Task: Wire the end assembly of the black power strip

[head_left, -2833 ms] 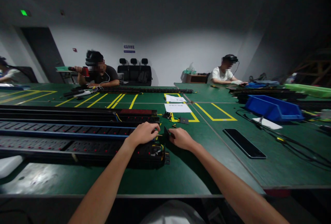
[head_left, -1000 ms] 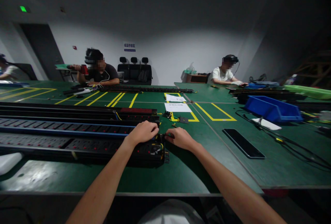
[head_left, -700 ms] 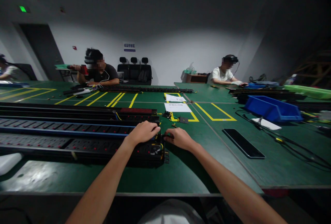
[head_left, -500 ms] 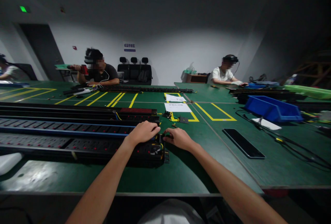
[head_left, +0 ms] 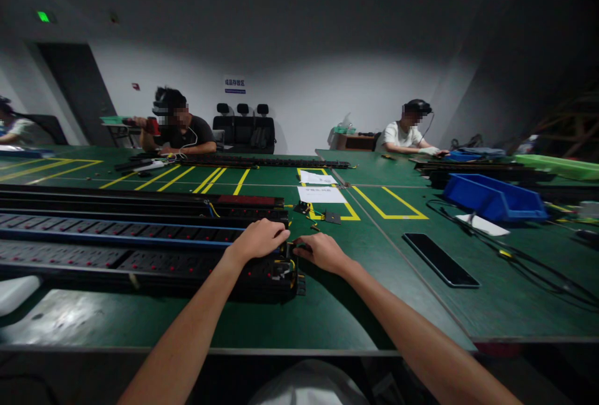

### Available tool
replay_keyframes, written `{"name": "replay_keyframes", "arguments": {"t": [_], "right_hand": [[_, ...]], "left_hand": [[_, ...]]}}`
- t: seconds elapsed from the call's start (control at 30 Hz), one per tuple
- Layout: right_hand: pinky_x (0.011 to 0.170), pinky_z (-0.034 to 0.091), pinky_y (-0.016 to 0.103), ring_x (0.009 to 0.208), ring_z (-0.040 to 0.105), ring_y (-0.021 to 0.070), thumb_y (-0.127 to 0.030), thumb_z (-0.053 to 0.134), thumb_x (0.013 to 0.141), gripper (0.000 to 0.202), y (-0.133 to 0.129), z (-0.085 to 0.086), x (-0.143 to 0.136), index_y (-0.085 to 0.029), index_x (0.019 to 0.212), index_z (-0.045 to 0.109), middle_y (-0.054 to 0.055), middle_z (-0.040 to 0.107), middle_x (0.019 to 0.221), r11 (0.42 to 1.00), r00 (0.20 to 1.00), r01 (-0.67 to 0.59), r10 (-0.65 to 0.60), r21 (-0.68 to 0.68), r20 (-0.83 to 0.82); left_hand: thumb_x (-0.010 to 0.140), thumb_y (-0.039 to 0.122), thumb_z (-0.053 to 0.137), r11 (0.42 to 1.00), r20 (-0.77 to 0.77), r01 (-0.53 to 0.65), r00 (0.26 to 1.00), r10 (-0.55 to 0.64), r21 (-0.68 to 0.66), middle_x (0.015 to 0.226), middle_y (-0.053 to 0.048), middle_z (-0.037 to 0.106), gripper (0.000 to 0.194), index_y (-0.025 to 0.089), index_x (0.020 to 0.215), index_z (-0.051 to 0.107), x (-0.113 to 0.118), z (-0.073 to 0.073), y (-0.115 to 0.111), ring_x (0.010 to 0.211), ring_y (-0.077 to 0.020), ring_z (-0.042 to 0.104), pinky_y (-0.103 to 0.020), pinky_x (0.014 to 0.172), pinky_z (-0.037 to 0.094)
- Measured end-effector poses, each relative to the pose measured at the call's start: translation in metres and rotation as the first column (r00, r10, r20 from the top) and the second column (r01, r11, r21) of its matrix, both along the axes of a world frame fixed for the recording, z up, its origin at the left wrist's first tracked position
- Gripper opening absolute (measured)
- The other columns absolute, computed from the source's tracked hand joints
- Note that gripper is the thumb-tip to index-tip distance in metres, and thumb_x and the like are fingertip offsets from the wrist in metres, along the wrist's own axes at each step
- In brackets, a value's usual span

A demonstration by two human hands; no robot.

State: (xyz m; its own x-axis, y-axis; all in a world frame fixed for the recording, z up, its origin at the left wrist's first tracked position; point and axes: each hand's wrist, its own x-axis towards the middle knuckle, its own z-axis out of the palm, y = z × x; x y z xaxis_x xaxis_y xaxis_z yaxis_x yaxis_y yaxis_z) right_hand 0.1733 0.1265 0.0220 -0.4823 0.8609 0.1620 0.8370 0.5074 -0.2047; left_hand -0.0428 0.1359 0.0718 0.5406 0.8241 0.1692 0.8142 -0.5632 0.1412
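Two long black power strips lie side by side in front of me, the rear one a blue-edged power strip (head_left: 187, 236) and the nearer one a black power strip (head_left: 178, 261) with red switches. My left hand (head_left: 262, 238) is closed over the right end of the blue-edged strip, its fingertips partly hidden. At that same end, my right hand (head_left: 322, 250) has its thumb and fingers pinched together; what they hold is too small to make out. Wires and metal parts show at the open end (head_left: 283, 269) of the nearer strip.
Small black end pieces with wires (head_left: 332, 218) and white paper sheets (head_left: 322, 195) lie beyond my hands. To the right are a phone (head_left: 440, 259), black cables (head_left: 515, 261) and a blue bin (head_left: 493, 199). Co-workers (head_left: 191, 133) sit across the green table (head_left: 365, 324).
My right hand has shifted slightly left, closer to the strip's end. My left hand stays where it was.
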Motion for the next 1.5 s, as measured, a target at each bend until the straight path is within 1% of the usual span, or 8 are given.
{"name": "replay_keyframes", "arguments": {"t": [0.33,0.63,0.97,1.13,1.3,1.5], "right_hand": [[0.069,0.040,0.026,0.083,0.068,0.0208,-0.048,0.050,0.098,0.034,0.0007,-0.0023,-0.0020,-0.026,0.117,0.070,0.007,0.074,0.092,1.000,1.000,0.007,-0.007,0.003,0.004],[0.065,0.036,0.025,0.078,0.066,0.0192,-0.046,0.055,0.097,0.030,0.0005,-0.0016,-0.0007,-0.025,0.111,0.071,0.005,0.073,0.087,1.000,1.000,-0.003,0.003,0.026,-0.017],[0.064,0.036,0.025,0.076,0.065,0.0185,-0.045,0.055,0.096,0.030,0.0001,-0.0011,-0.0009,-0.024,0.111,0.071,0.005,0.072,0.084,1.000,1.000,0.016,-0.015,0.014,-0.020],[0.061,0.033,0.025,0.074,0.064,0.0179,-0.045,0.055,0.096,0.028,0.0006,-0.0017,-0.0003,-0.024,0.108,0.070,0.004,0.072,0.082,1.000,1.000,0.006,-0.005,0.029,-0.020],[0.061,0.033,0.025,0.075,0.064,0.0180,-0.044,0.054,0.097,0.029,0.0003,-0.0010,-0.0004,-0.024,0.111,0.070,0.005,0.072,0.084,1.000,1.000,0.006,-0.006,0.021,-0.013],[0.061,0.032,0.025,0.076,0.064,0.0181,-0.043,0.054,0.097,0.029,-0.0007,0.0004,-0.0009,-0.024,0.112,0.070,0.004,0.072,0.083,1.000,1.000,0.013,-0.012,0.014,-0.010]], "left_hand": [[0.099,0.047,0.038,1.000,0.015,-0.001,1.000,0.001,-0.009,0.093,-0.008,0.074,0.042,0.021,0.087,0.069,-0.0001,0.0014,-0.0011,0.089,-0.0250,0.069,-0.030,0.075,0.048],[0.099,0.047,0.038,1.000,0.010,0.005,1.000,-0.005,-0.004,0.093,-0.009,0.074,0.041,0.021,0.088,0.069,-0.0003,0.0002,-0.0002,0.089,-0.0257,0.070,-0.031,0.074,0.048],[0.099,0.047,0.038,1.000,0.010,0.011,1.000,-0.011,0.004,0.092,-0.007,0.074,0.041,0.022,0.088,0.069,-0.0012,-0.0008,0.0005,0.088,-0.0249,0.070,-0.030,0.074,0.048],[0.099,0.047,0.037,1.000,0.002,0.011,1.000,-0.011,0.012,0.092,-0.006,0.074,0.041,0.023,0.087,0.068,-0.0014,-0.0017,0.0014,0.088,-0.0257,0.070,-0.030,0.073,0.047],[0.099,0.047,0.037,1.000,0.014,0.012,1.000,-0.012,0.002,0.092,-0.007,0.074,0.041,0.022,0.087,0.068,-0.0014,-0.0013,0.0006,0.088,-0.0247,0.069,-0.030,0.073,0.047],[0.099,0.047,0.037,1.000,0.005,0.013,1.000,-0.013,0.007,0.092,-0.006,0.074,0.041,0.022,0.085,0.067,-0.0016,-0.0016,0.0008,0.088,-0.0259,0.070,-0.030,0.071,0.047]]}}
